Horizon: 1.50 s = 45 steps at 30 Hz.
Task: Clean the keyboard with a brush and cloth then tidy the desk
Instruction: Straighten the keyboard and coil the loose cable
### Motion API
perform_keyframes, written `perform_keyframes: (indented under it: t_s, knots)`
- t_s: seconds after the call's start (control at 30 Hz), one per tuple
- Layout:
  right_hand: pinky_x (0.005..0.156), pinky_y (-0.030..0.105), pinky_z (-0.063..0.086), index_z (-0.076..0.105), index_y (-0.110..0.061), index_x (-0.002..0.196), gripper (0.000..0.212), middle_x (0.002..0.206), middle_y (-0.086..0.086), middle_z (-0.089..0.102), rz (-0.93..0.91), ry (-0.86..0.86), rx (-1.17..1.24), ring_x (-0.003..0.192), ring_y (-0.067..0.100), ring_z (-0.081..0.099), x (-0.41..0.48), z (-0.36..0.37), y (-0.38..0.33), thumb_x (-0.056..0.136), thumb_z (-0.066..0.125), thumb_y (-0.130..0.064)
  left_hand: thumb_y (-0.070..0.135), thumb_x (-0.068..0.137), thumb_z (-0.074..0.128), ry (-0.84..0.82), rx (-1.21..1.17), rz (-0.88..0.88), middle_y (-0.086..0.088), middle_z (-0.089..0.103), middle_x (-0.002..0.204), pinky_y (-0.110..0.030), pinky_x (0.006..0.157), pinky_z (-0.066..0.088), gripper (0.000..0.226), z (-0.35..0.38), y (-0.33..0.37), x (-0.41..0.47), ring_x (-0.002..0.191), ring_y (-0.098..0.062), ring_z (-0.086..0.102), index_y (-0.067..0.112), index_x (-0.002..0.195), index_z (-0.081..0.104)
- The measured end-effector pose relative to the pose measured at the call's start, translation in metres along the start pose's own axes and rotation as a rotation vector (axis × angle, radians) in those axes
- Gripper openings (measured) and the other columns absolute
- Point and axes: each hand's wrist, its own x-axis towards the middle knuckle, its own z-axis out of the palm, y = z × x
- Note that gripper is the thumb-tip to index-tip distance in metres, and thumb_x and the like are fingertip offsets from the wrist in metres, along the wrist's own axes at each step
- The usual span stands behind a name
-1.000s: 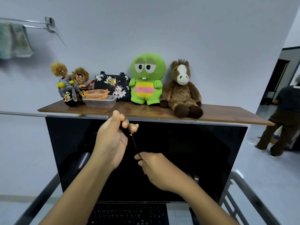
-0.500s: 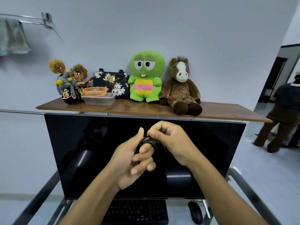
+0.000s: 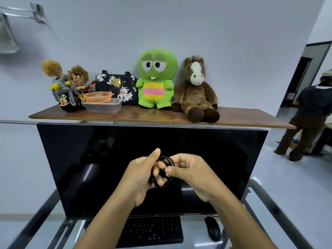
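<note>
A thin black cable is wound into a small coil around the fingers of my left hand, held up in front of the dark monitor. My right hand pinches the coil's right side between thumb and forefinger. The black keyboard lies on the glass desk under the monitor, partly hidden by my left forearm. A black mouse sits to its right. No brush or cloth lies on the desk.
A wooden shelf above the monitor carries two dolls, an orange basket on a clear tub, a floral bag, a green plush and a brown horse plush. A towel hangs upper left. A person stands at right.
A second ago the cable was stretched between my hands. Since then it has been wound into a coil on my left fingers, and both hands have dropped lower in front of the monitor.
</note>
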Motion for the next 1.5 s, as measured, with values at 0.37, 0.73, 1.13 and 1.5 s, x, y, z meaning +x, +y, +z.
perform_keyframes:
  t_s: [0.37, 0.73, 1.13, 1.5]
  knots:
    - [0.073, 0.027, 0.046, 0.065, -0.002, 0.114, 0.038, 0.087, 0.004, 0.063, 0.286, -0.078, 0.598, 0.075, 0.012, 0.057, 0.001, -0.042, 0.028, 0.082, 0.07, -0.021, 0.027, 0.097, 0.051, -0.269, 0.028, -0.046, -0.009, 0.062, 0.083, -0.037, 0.076, 0.051, 0.027, 0.002, -0.05, 0.022, 0.079, -0.02, 0.058, 0.01, 0.082, 0.064]
    - [0.049, 0.017, 0.042, 0.072, -0.009, 0.083, 0.016, 0.065, -0.006, 0.068, 0.515, 0.308, -0.206, 0.052, 0.005, 0.052, -0.037, -0.088, 0.162, 0.094, 0.06, -0.011, 0.007, 0.095, 0.056, -0.008, 0.005, -0.472, -0.011, 0.059, 0.07, -0.022, 0.05, 0.051, 0.017, 0.044, -0.191, 0.05, 0.056, -0.016, 0.055, -0.006, 0.091, 0.065]
    - [0.054, 0.036, 0.054, 0.062, -0.003, 0.089, 0.007, 0.08, 0.017, 0.064, 0.773, 0.382, -0.414, 0.06, 0.025, 0.06, -0.032, -0.106, 0.326, 0.091, 0.058, -0.009, -0.002, 0.091, 0.046, 0.161, 0.169, -0.755, -0.007, 0.052, 0.068, -0.029, 0.067, 0.043, 0.022, 0.053, -0.33, 0.089, 0.065, -0.019, 0.045, 0.008, 0.073, 0.053]
    - [0.08, 0.03, 0.045, 0.062, -0.004, 0.106, 0.015, 0.114, 0.016, 0.058, 0.678, 0.002, -1.095, 0.101, 0.029, 0.06, -0.024, -0.088, 0.347, 0.093, 0.057, -0.009, 0.013, 0.093, 0.043, -0.179, 0.818, -0.549, -0.007, 0.045, 0.118, -0.02, 0.052, 0.035, 0.015, 0.071, -0.335, 0.086, 0.07, -0.009, 0.047, 0.005, 0.103, 0.049]
